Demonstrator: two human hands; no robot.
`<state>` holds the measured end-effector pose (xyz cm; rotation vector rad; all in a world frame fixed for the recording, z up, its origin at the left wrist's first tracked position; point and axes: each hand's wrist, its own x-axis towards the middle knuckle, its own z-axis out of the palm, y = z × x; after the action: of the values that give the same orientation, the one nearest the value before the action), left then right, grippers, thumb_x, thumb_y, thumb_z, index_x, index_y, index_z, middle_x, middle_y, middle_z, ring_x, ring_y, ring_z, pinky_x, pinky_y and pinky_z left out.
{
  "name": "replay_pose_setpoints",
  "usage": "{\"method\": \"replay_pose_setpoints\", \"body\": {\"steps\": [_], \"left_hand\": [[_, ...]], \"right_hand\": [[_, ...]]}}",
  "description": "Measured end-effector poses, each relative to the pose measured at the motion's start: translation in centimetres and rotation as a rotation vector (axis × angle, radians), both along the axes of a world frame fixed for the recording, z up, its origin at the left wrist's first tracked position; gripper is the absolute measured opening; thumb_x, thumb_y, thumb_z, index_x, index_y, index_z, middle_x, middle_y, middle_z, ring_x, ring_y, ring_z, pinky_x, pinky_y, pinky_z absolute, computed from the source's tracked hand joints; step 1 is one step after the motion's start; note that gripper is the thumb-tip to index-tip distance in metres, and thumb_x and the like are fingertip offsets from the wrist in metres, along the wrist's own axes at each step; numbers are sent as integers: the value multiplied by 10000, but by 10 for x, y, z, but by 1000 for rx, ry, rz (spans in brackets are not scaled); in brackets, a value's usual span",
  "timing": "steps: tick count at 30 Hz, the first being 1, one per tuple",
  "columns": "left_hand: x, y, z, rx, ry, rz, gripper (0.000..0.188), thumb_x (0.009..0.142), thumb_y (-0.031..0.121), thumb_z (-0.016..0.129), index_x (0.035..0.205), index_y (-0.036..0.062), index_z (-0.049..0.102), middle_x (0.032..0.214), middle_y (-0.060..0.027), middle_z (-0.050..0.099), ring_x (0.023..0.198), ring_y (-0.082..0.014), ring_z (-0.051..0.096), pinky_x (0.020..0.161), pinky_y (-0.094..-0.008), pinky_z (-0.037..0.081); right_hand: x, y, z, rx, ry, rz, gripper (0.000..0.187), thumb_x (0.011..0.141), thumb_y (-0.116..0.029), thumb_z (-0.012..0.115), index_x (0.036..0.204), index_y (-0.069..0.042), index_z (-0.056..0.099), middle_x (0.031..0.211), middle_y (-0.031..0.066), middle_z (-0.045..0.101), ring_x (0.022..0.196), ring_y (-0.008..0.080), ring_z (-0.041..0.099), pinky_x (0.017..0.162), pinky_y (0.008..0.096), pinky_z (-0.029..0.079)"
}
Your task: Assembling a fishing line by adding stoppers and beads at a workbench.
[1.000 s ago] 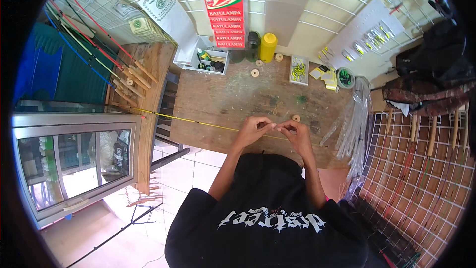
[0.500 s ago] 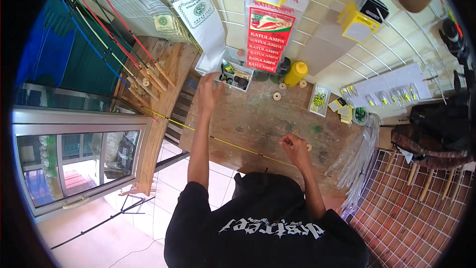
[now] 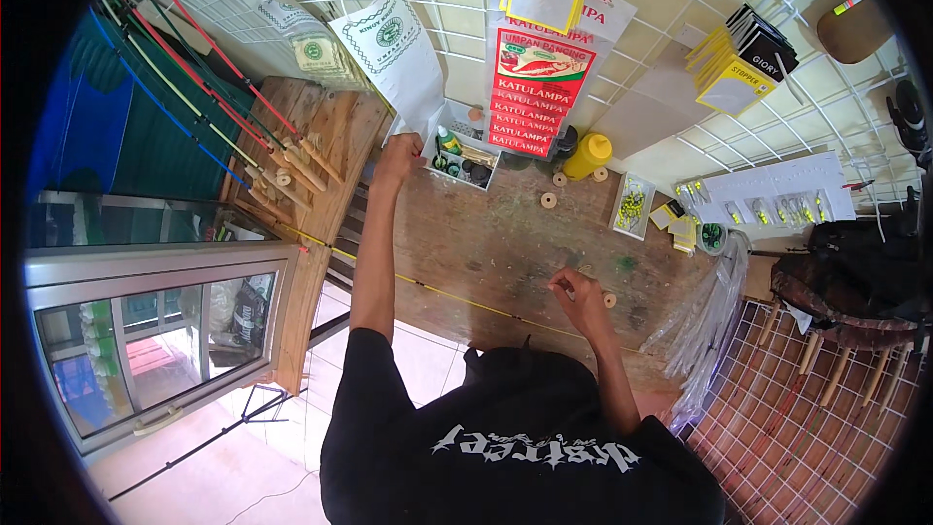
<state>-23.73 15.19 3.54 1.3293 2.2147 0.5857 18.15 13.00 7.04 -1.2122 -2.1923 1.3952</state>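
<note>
My left hand [image 3: 399, 155] is raised at the left end of a white tray [image 3: 480, 181], by the lower edge of a hanging white paper bag [image 3: 394, 49]. Its fingers are curled closed, and whatever they grip is hidden. In the tray stand a small green bottle [image 3: 449, 141] and several dark little pots. Over the wooden tabletop my right hand [image 3: 577, 292] is closed in a pinch, on something too small to name. A thin yellow rod [image 3: 442, 293] lies crosswise between my body and the table, passing under my left forearm.
Behind the table, red packets [image 3: 540, 87] hang on a white wire grid. A yellow bottle [image 3: 589, 156], wooden rings [image 3: 549, 200] and a box of yellow-green beads [image 3: 632, 206] stand at the back. Fishing rods [image 3: 311, 165] lean at left; clear plastic sleeves [image 3: 714, 301] drape at right.
My left hand has gone from spread fingers over the tray's front to closed fingers at its left end. My right hand keeps its pinch almost in place. The view has shifted slightly.
</note>
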Motion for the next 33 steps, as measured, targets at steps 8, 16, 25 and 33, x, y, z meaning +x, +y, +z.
{"method": "replay_pose_setpoints", "body": {"steps": [8, 16, 25, 33], "left_hand": [[-27, 2, -13, -56, -180, -33, 303, 557, 67, 852, 764, 27, 634, 720, -66, 648, 670, -173, 605, 604, -300, 459], [-26, 2, 2, -126, -123, -111, 306, 566, 41, 843, 788, 14, 635, 771, -75, 672, 735, -185, 634, 663, -321, 487], [-31, -6, -10, 8, -57, -196, 310, 574, 39, 836, 780, 39, 604, 785, -45, 635, 785, -186, 599, 708, -319, 469], [-29, -6, -7, -12, 36, -197, 320, 587, 59, 828, 862, 25, 667, 849, -103, 678, 835, -254, 646, 744, -353, 500]], "right_hand": [[1, 1, 1, -24, 38, -30, 87, 832, -50, 655, 894, -7, 613, 803, 124, 665, 749, 199, 663, 651, 308, 501], [4, 2, 1, 4, 20, -32, 100, 831, -55, 665, 893, 0, 608, 797, 125, 663, 740, 194, 660, 650, 304, 499], [3, 0, 3, -24, 13, -50, 102, 831, -61, 668, 884, -2, 605, 791, 124, 662, 725, 189, 651, 647, 295, 493], [4, 1, 4, -22, 14, -53, 96, 829, -54, 658, 891, -4, 604, 792, 127, 667, 735, 200, 659, 675, 308, 499]]}}
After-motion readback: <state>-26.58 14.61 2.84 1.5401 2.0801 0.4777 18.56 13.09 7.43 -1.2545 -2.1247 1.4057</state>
